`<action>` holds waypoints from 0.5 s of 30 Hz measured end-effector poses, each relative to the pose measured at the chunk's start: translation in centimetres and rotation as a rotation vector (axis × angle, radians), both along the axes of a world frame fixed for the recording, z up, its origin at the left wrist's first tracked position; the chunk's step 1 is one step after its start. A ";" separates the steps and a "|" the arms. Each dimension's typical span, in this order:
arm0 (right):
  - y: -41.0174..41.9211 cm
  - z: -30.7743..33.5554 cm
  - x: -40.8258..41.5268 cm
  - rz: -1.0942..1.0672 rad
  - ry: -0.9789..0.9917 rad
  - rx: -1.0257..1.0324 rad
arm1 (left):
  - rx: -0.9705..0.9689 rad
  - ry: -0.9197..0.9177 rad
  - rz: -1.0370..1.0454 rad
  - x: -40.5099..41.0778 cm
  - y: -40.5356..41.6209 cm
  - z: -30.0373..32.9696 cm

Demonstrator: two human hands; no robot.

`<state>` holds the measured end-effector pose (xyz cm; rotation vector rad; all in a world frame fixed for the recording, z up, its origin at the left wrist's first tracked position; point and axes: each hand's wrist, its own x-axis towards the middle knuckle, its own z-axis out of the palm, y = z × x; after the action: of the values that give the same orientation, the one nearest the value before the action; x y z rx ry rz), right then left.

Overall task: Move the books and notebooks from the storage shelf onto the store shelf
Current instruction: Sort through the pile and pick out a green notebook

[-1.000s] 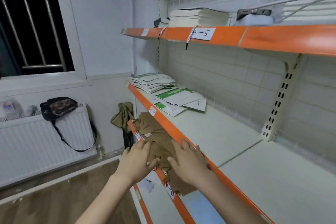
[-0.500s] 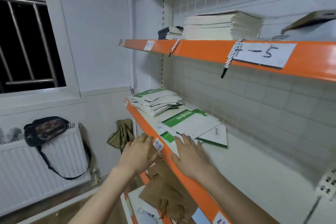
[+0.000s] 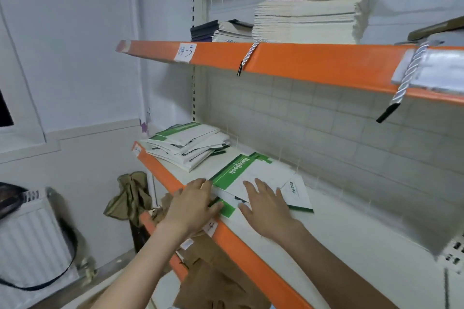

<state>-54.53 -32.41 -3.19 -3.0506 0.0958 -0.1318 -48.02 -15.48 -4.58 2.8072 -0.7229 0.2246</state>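
1. Green-and-white notebooks now lie under both my hands, which have come up from the brown paper bags below.
2. My left hand touches their near edge with straight fingers; my right hand rests flat on top. Neither grips.
3. I judge pickup comes next.
4. A second notebook stack lies beyond these notebooks, on the same shelf.

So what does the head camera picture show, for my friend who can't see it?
Two hands reach onto the middle shelf: the left hand touches the near edge of a small pile of green-and-white notebooks, and the right hand lies flat on top of it. More notebooks sit farther back, and stacked books fill the shelf above.
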 end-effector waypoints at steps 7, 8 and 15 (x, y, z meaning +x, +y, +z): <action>0.0 0.1 3.6 -0.249 0.006 0.129 | 0.037 0.004 -0.209 7.7 -1.2 0.9; -0.1 0.1 4.0 -0.288 0.008 0.150 | 0.046 0.014 -0.234 8.7 -1.4 1.1; -0.2 -1.8 5.4 -0.578 0.011 0.245 | 0.100 0.120 -0.376 13.6 -3.6 -0.1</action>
<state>-49.14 -32.64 -5.00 -2.6871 0.9170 -0.1262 -34.41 -19.08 -4.73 2.6764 -1.2382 -0.0481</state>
